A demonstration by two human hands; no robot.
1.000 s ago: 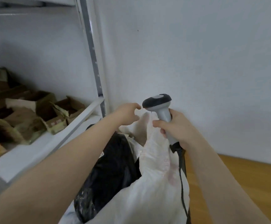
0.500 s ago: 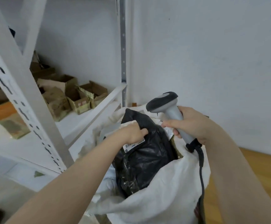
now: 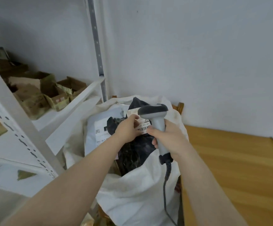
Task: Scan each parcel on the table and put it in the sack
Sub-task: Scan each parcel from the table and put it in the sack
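Head view: black parcel sits in the open mouth of the white sack, beside a grey parcel. Left hand grips its upper part, fingers curled at the white label (barcode showing just past the fingertips). Right hand is wrapped tight round the scanner handle, with the scanner head just beside the label. Wooden table lies to the right.

Medium bright, soft even light, cool grey cast on the wall. Shadows faint and soft-edged; dimmest patch is the shelf corner behind the boxes, which look murky. Slight blur and compression smear all over; label on the black parcel hardly readable. Mild sheen on the scanner top and the worktop. Wide-angle bend: shelf post leans hard at left edge. White sack keeps fold detail.
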